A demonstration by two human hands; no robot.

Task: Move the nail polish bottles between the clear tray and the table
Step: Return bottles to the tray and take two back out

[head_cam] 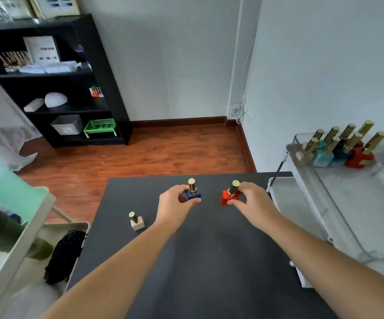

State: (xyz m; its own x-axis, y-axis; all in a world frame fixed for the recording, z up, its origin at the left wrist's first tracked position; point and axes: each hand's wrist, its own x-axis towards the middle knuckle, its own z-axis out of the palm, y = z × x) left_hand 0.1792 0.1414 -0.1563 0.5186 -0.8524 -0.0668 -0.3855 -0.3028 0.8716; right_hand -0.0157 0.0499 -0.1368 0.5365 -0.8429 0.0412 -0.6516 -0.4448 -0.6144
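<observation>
On the dark grey table (205, 261), my left hand (175, 207) grips a dark blue nail polish bottle (193, 192) with a gold cap. My right hand (253, 200) grips a red nail polish bottle (229, 196), also gold-capped. Both bottles stand upright near the table's far edge. A white nail polish bottle (137, 221) stands alone on the table to the left of my left hand. The clear tray (338, 187) sits to the right, with several bottles (340, 148) in teal, blue, red and beige grouped at its far end.
A black shelf unit (55, 84) stands against the far wall on the wooden floor. A beige cart (20, 226) with a green surface and dark items is close on the left. The clear tray rests on a white-framed stand (285, 203) beside the table.
</observation>
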